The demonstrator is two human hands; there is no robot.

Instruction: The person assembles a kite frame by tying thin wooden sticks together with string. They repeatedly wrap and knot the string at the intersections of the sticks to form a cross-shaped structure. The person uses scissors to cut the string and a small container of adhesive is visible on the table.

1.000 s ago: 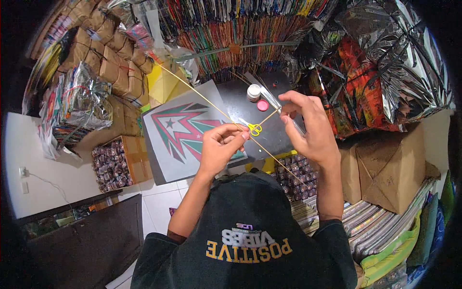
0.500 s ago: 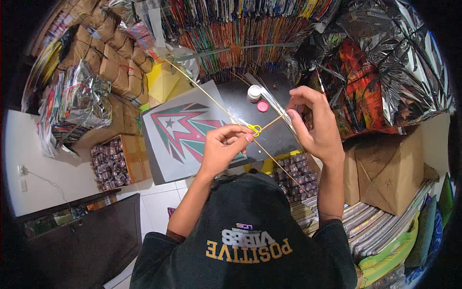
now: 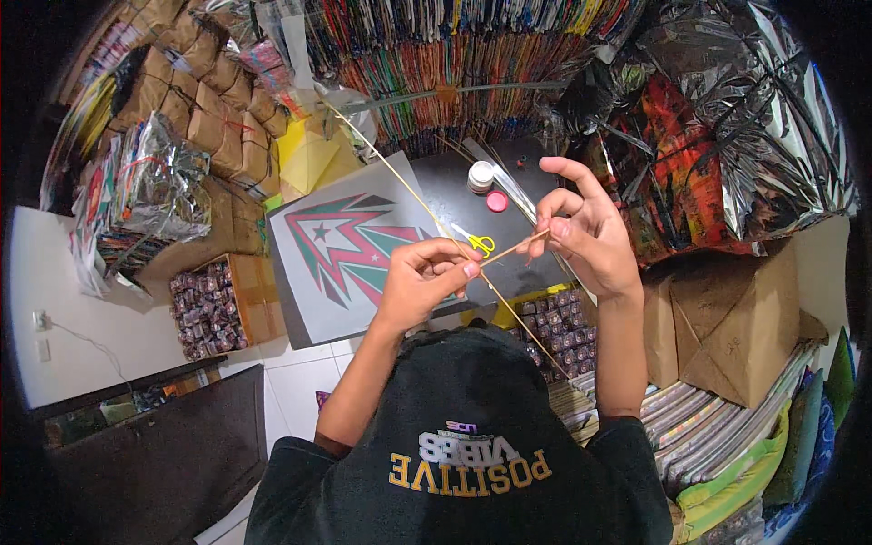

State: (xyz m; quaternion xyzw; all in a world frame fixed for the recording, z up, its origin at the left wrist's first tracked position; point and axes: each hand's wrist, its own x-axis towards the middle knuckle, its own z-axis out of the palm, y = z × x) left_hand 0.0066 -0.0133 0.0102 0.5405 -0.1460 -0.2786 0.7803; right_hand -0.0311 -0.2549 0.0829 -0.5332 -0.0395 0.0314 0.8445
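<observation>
My left hand (image 3: 420, 286) is closed, pinching a long thin bamboo stick (image 3: 398, 170) that slants from upper left to lower right. At that pinch a shorter stick (image 3: 510, 251) crosses it. Thumb and fingers of my right hand (image 3: 595, 241) are closed on the shorter stick's other end, with the index finger raised. Just behind the sticks, yellow-handled scissors (image 3: 482, 244) lie on the dark table (image 3: 442, 186). On its left side rests a translucent sheet (image 3: 313, 318) with a red, green and black pattern, partly hidden by my left hand.
A white jar (image 3: 480, 176) and a pink lid (image 3: 497, 201) stand near the scissors. Bundled colourful sheets (image 3: 436, 82) are piled behind the table. Paper-wrapped packages (image 3: 200, 118) are stacked at left, above a box of small items (image 3: 250, 295). A brown carton (image 3: 736, 336) sits at right.
My right hand has come slightly lower, its fingers now curled onto the shorter stick with the index finger lifted. The long stick's far end has shifted a little right and up.
</observation>
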